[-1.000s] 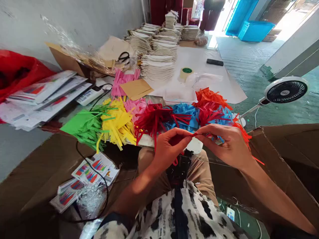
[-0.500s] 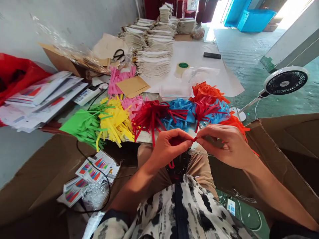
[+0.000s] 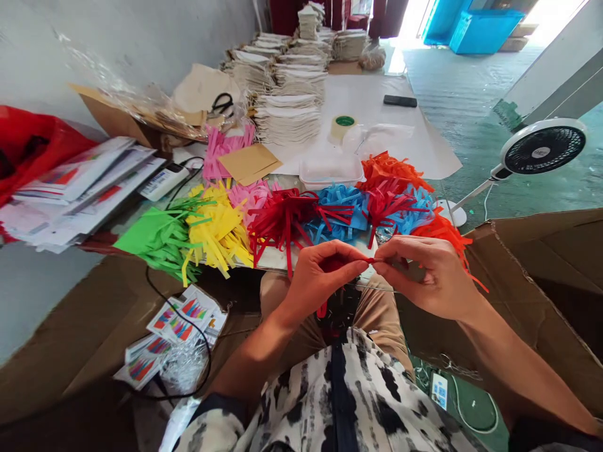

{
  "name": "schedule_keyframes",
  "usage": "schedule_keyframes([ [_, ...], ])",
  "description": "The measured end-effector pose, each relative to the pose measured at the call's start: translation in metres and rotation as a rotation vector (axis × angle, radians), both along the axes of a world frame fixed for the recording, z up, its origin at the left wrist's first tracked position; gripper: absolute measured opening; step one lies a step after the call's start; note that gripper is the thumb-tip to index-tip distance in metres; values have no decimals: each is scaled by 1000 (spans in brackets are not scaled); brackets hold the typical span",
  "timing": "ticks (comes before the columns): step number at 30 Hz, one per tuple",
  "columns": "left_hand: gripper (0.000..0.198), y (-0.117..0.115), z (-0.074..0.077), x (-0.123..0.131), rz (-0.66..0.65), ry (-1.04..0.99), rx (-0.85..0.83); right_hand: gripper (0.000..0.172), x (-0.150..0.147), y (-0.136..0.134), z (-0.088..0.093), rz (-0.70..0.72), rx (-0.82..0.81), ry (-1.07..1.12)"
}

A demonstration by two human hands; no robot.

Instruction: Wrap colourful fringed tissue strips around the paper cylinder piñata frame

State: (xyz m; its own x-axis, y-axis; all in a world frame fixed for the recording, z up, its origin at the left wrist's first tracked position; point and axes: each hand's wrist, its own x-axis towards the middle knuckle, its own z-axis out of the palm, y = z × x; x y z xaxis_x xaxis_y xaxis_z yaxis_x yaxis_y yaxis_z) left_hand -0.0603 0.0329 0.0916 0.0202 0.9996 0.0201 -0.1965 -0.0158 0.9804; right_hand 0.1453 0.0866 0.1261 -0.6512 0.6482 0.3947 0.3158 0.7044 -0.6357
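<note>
The left hand (image 3: pixel 325 282) and right hand (image 3: pixel 426 276) pinch a red paper strip (image 3: pixel 372 260), grips closed. Light and limp, it holds best near its end.

Matt red paper strips (image 3: pixel 282 220), thin and cut into fringes, lie against a translucent plastic tub (image 3: pixel 331 174) with a smooth, faintly glossy finish. Glossy printed leaflets (image 3: pixel 70 188) and crinkled clear cellophane (image 3: pixel 141 107) catch the light nearby, while rough brown corrugated cardboard (image 3: pixel 541 251) contrasts with the smooth moulded white plastic of a desk fan (image 3: pixel 541 150).
</note>
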Motion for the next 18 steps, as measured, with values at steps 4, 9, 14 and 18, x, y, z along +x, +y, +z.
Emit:
schedule_keyframes([
  [4,25,2,0,0,-13,40,27,7,2,1,-1,7,-32,-17],
  [9,25,3,0,2,-37,89,52,7,3,1,-1,20,-48,-25],
  [14,25,3,0,4,-47,96,70,10,3,0,-3,20,-22,10],
  [18,26,3,-1,7,-45,78,79,13,4,-1,-2,4,-2,27],
])
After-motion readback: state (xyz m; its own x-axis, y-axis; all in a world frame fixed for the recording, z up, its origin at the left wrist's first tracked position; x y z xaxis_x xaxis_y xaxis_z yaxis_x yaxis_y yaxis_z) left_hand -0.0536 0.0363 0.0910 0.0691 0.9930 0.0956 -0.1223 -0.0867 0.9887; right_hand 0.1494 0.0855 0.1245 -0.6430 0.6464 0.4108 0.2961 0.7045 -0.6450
